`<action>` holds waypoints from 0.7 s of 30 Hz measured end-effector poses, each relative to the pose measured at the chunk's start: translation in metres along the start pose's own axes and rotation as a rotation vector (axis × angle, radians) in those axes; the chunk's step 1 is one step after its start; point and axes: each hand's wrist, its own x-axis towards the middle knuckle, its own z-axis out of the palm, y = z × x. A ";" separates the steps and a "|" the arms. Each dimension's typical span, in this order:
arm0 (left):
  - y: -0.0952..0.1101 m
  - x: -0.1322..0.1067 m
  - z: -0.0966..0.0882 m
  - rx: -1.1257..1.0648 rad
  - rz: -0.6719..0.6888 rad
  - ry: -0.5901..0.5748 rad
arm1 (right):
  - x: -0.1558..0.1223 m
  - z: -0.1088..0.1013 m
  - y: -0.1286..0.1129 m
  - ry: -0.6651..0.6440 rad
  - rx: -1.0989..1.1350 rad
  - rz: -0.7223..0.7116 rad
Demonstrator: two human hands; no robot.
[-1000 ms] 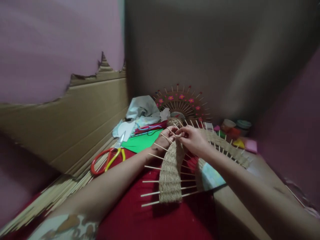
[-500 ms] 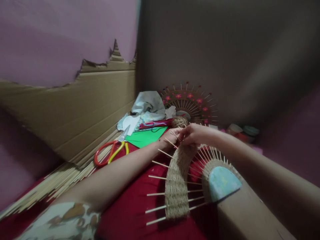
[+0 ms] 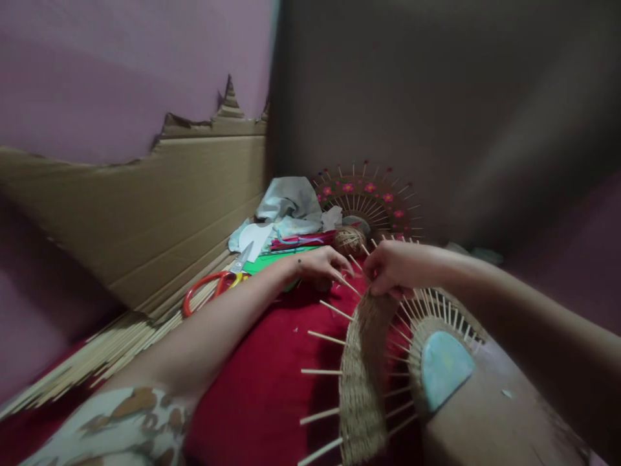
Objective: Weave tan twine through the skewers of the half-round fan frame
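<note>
Two bare hands meet at the crown of a half-round weaving of tan twine on thin wooden skewers [image 3: 361, 362]. It stands on edge over the red cloth [image 3: 252, 401], with its pale blue half-disc centre [image 3: 444, 369] to the right. On the right hand [image 3: 398, 268] the fingers are pressed together, pinching the woven rim. On the left hand [image 3: 320, 262] they are loosely spread, tips resting on a skewer end. The piece looks light and springy with brittle skewer tips, so the dense woven band seems the safer hold. Red-and-yellow-handled scissors [image 3: 208, 288] and a ball of twine [image 3: 348, 239] lie beyond.
</note>
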 end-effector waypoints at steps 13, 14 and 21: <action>0.047 0.056 -0.051 0.317 -0.078 0.375 | -0.066 0.008 -0.006 0.171 -0.012 0.029; 0.056 0.061 -0.054 0.306 -0.038 0.423 | -0.071 0.009 -0.006 0.174 0.000 0.026; 0.079 0.081 -0.072 -0.057 -0.072 0.561 | -0.100 0.019 -0.003 0.176 0.142 -0.035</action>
